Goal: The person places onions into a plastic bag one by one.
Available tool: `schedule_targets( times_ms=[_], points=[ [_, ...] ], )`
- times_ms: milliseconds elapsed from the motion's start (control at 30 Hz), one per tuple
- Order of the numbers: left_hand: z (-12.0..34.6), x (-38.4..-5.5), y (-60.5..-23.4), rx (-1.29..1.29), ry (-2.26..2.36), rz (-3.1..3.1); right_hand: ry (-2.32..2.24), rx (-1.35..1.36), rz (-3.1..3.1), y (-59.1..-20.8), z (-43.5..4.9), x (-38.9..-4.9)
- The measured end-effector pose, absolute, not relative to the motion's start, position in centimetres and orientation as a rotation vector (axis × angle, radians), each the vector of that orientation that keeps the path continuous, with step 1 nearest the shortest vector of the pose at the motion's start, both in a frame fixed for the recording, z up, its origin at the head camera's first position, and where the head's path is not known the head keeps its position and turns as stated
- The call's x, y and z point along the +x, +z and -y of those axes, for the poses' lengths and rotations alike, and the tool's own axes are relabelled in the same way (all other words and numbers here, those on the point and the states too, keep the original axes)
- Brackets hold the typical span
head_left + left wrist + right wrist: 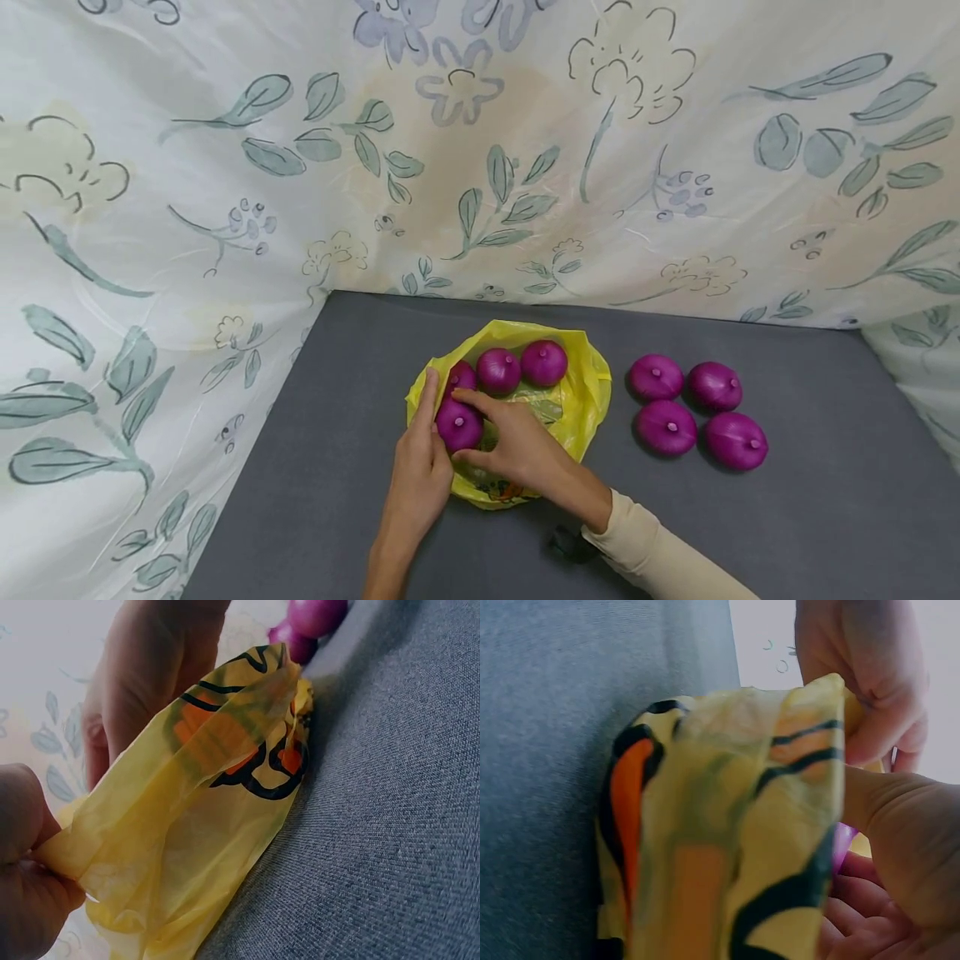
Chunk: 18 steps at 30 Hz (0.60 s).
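A yellow plastic bag (592,398) stands with its mouth wide and its rim spread, holding several purple onions. My right hand (531,450) reaches over the rim and grips an onion (460,425) at the bag's left side, thumb and fingers around it. At the left rim, my left hand (422,467) holds the bag's edge; the left wrist view shows thumb and finger pinching the thin plastic (67,851). Behind the gripped onion lie an onion (461,377) partly hidden by fingers, a second onion (498,372) and a third onion (543,363).
To the right of the bag, several onions (667,427) sit in a close group on the dark grey table (315,467). A small black object (572,545) lies by the right sleeve. Floral cloth (480,183) hangs behind and along the left side.
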<state>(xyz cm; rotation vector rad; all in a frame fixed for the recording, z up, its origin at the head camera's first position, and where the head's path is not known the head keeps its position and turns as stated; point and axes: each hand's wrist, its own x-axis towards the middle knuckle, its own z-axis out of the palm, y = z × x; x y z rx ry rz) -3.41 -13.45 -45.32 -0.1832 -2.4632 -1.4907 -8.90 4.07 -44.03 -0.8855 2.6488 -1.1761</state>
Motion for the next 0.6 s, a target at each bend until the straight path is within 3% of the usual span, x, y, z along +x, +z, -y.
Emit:
schedule_targets(
  times_ms=[600],
  points=[
    [13.4, -3.4, -45.0, -0.167, -1.478, 2.47, -1.097, -0.84, -2.794, -45.2, -3.6, -8.6]
  ],
)
